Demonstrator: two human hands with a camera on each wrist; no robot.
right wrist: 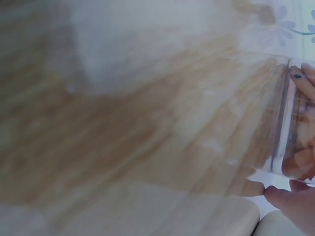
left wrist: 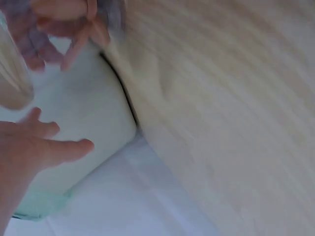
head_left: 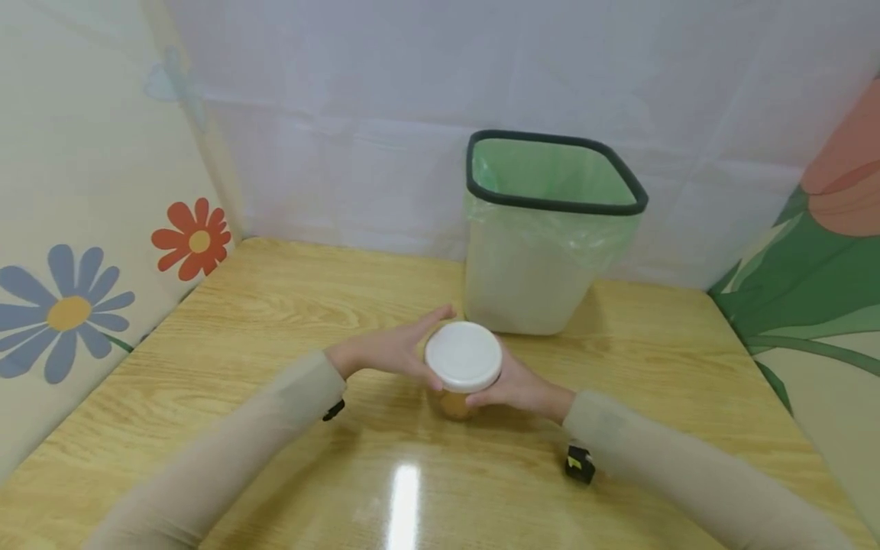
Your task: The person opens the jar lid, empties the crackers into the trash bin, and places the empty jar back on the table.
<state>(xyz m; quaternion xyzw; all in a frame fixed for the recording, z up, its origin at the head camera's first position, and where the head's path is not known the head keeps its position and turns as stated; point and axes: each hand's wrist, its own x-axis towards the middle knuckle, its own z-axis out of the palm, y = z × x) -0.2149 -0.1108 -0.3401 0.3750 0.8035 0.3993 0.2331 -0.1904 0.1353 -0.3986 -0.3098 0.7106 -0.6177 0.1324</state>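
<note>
Left hand (head_left: 393,353) beside jar (head_left: 454,406) | right hand (head_left: 524,384) gripping | plain white lid (head_left: 464,354)

Beyond the jar (head_left: 464,357): bin (head_left: 525,267) close behind, blocking the straight way
Jar's flanks: crowded by left hand (head_left: 402,351) and right hand (head_left: 522,382)
Near side: desk (head_left: 364,496) open between the sleeves (head_left: 247,435)
Bin mouth: open from above

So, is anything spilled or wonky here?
Nothing stands out. The white lid looks straight on its jar, and the lined bin stands upright. That bright streak on the wooden surface looks like glare, not a spill.
</note>
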